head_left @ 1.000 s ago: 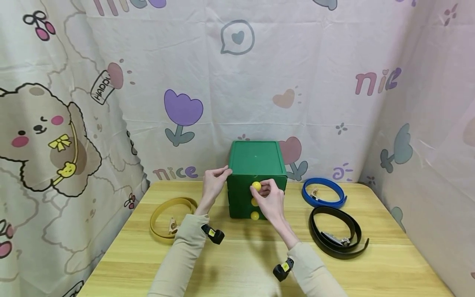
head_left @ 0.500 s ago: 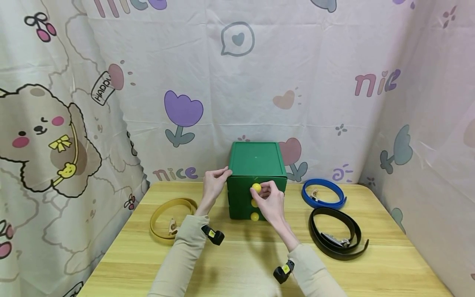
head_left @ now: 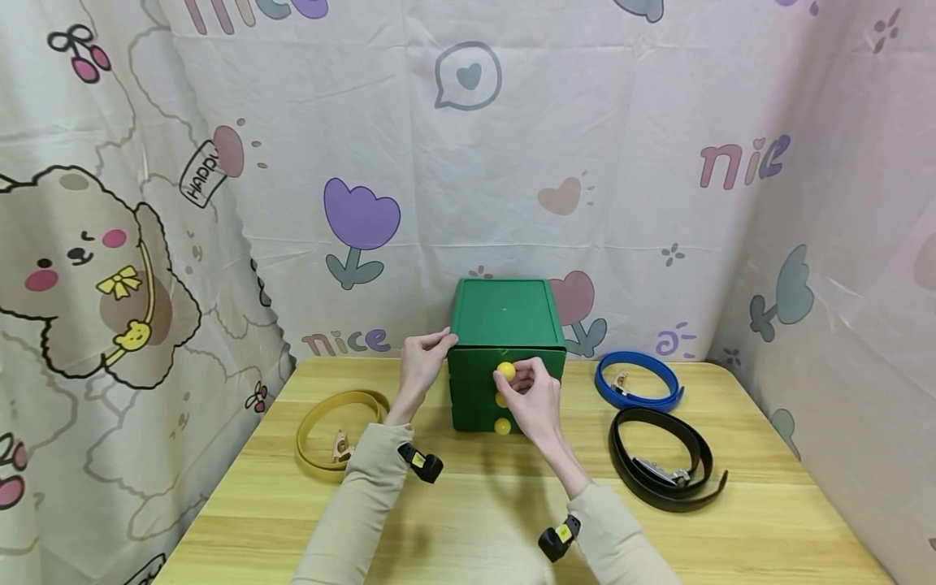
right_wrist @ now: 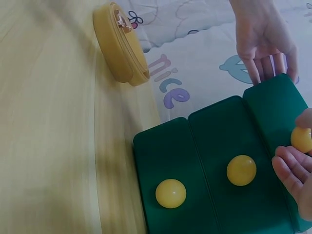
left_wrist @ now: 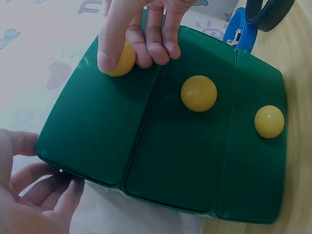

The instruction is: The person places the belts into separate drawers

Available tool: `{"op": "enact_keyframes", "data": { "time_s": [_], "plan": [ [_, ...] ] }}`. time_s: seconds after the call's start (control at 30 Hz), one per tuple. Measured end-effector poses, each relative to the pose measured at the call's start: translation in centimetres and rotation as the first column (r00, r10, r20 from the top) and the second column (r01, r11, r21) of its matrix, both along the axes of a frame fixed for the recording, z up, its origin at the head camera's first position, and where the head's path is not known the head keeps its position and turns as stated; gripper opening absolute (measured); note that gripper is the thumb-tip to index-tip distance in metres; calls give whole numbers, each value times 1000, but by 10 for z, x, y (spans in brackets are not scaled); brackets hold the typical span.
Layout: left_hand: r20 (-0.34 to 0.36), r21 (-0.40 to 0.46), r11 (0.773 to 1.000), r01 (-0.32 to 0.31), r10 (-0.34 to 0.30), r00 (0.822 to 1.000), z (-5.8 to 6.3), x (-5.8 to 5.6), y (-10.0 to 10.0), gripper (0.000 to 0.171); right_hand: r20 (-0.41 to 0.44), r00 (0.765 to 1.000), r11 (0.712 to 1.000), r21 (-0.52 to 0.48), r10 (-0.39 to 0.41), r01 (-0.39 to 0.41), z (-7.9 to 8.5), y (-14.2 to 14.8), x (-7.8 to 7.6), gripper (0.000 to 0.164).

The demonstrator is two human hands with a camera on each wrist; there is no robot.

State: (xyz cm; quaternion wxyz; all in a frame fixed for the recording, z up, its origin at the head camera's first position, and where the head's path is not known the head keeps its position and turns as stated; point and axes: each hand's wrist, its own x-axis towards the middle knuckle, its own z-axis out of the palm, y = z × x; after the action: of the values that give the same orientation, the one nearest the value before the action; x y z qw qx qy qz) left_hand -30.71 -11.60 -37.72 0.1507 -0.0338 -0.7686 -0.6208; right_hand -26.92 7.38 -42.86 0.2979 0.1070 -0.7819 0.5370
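On the pale wood-grain table point(head_left: 468, 520), we find a boxy green three-drawer cabinet point(head_left: 504, 325); right hand point(head_left: 535, 398) pinches its round yellow top knob point(head_left: 506, 370) between thumb and fingers. Left hand point(head_left: 424, 366), fingers loosely extended, touches the cabinet's upper left corner; we note a coiled blue belt point(head_left: 654, 403) to the right.

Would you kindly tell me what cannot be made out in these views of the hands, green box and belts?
Inside of the green box: hidden in every view by its drawer fronts.
Middle yellow knob: partly behind the right hand, head view.
Yellow belt: partly behind the left sleeve, head view.
Black belt: cut off by the top edge, left wrist view.
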Motion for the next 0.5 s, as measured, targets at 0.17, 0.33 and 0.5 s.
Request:
{"op": "enact_keyframes", "data": {
  "time_s": [0.17,0.33,0.5],
  "plan": [
    [-3,0,1000,-1,1,1000,0,0,0,34,-8,1000,1000,-1,3,-3,0,0,1,26],
    [-4,-3,1000,-1,1,1000,0,1,0,34,-16,1000,1000,1,-1,1,-1,0,3,26],
    [0,-6,1000,-3,3,1000,0,1,0,34,-21,1000,1000,-6,7,-7,-1,0,4,26]
  ]
}}
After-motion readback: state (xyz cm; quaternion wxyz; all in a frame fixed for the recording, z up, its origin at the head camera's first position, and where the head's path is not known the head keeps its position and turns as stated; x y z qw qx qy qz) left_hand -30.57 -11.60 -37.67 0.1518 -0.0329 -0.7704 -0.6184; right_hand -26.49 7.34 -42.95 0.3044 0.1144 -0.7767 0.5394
